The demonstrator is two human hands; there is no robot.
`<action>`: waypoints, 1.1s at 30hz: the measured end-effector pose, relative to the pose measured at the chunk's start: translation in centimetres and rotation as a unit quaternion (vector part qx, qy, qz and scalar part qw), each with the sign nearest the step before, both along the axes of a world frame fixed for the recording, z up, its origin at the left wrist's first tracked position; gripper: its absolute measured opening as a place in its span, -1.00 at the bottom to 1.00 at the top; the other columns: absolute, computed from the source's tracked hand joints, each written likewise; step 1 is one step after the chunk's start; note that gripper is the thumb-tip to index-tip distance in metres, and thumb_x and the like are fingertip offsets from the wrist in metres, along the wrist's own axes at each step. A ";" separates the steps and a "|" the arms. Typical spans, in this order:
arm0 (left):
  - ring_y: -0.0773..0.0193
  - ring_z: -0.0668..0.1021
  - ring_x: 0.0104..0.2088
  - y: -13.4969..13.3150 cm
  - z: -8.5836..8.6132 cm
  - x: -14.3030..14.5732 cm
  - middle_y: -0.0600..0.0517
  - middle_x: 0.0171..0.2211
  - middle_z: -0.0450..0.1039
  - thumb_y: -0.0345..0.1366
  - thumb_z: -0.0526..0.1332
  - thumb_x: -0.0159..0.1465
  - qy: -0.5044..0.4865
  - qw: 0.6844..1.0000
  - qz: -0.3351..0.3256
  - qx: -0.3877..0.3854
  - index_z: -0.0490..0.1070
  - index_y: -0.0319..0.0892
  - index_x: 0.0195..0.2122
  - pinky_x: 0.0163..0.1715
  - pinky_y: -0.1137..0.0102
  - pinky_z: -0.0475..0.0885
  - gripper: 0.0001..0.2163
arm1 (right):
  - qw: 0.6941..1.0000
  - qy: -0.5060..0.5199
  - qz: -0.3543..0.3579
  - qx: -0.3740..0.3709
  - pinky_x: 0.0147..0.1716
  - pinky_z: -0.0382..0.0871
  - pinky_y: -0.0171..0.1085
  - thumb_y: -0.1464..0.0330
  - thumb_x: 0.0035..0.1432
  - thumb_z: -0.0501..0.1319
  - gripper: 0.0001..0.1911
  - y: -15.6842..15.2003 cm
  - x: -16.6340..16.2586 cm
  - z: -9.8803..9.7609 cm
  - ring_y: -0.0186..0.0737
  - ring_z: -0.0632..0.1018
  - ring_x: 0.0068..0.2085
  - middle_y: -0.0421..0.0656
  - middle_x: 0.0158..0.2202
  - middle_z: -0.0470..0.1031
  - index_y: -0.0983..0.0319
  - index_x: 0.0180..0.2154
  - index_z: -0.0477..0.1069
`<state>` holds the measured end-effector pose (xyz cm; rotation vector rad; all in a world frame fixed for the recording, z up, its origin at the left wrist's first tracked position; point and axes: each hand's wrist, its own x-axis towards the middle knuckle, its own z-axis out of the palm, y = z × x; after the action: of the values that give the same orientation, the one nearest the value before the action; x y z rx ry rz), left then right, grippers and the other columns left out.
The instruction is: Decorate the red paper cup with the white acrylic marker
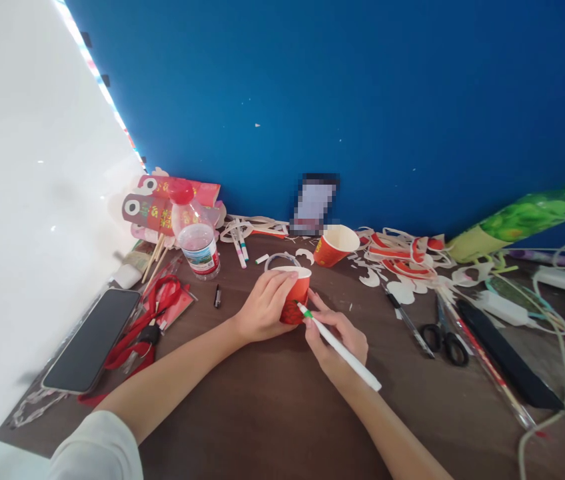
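The left hand (262,305) wraps the side of a red-orange paper cup with a white rim (301,291), while the right hand (347,333) holds a slim white marker with a green collar (346,353), its tip at the cup's wall. Beyond the right hand sits a second red-orange paper cup (326,253), and to that hand's right lie black-handled scissors (443,328). Left of the left hand are a clear plastic bottle with a red cap (198,245) and a dark-screened smartphone (92,341).
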<state>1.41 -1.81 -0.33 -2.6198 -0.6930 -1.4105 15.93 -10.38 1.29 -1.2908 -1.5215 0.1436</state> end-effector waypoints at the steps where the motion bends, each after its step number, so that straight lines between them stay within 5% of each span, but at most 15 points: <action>1: 0.00 0.43 0.07 0.0 0.0 0.0 -0.28 0.01 0.37 -0.11 0.23 0.17 0.000 1.000 0.000 0.000 -0.17 -0.32 0.31 0.04 0.07 0.40 -0.20 | 1.000 0.005 0.001 0.003 -0.11 0.57 -0.22 0.45 0.08 0.23 -0.95 0.0 0.0 -0.1 -0.11 0.60 -0.08 -0.07 -0.07 0.53 0.21 -0.35 0.40; 8: 0.02 0.44 0.04 0.0 0.2 0.0 -0.27 -0.03 0.39 -0.14 0.22 0.17 -0.002 1.000 0.009 0.022 -0.11 -0.37 0.29 0.00 0.10 0.42 -0.24 | 0.999 0.020 0.017 0.022 -0.14 0.57 -0.26 0.48 0.08 0.22 -0.93 0.3 0.4 -0.7 -0.11 0.60 -0.08 -0.11 -0.22 0.58 0.21 -0.35 0.38; 17: 0.00 0.43 0.05 0.0 0.0 -0.1 -0.29 -0.02 0.38 -0.12 0.28 0.12 0.013 1.000 0.017 0.016 -0.08 -0.40 0.27 0.03 0.12 0.42 -0.19 | 0.994 0.089 0.057 0.026 -0.12 0.55 -0.28 0.51 0.13 0.17 -0.92 0.2 0.6 -0.1 -0.11 0.57 -0.03 -0.06 -0.13 0.56 0.22 -0.33 0.32; 23: 0.00 0.42 0.06 0.0 -0.2 -0.1 -0.28 -0.01 0.37 -0.15 0.26 0.12 0.014 1.000 0.017 0.003 -0.10 -0.38 0.28 0.02 0.11 0.41 -0.20 | 0.988 0.148 0.040 -0.015 -0.29 0.56 -0.38 0.44 0.18 0.15 -0.94 0.3 0.9 0.3 -0.10 0.58 -0.07 -0.01 -0.18 0.57 0.25 -0.37 0.29; 33: 0.00 0.42 0.05 0.0 -0.1 -0.1 -0.28 -0.01 0.37 -0.16 0.26 0.11 0.019 1.000 0.013 0.005 -0.12 -0.38 0.28 0.01 0.11 0.40 -0.19 | 0.986 0.152 0.055 -0.036 -0.06 0.54 -0.18 0.37 0.17 0.18 -0.92 0.4 0.9 -0.2 -0.08 0.58 -0.05 -0.14 -0.48 0.55 0.23 -0.37 0.34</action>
<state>1.29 -1.84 -0.40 -2.6119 -0.7111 -1.3497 16.83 -10.02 1.08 -1.1814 -1.3339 0.4502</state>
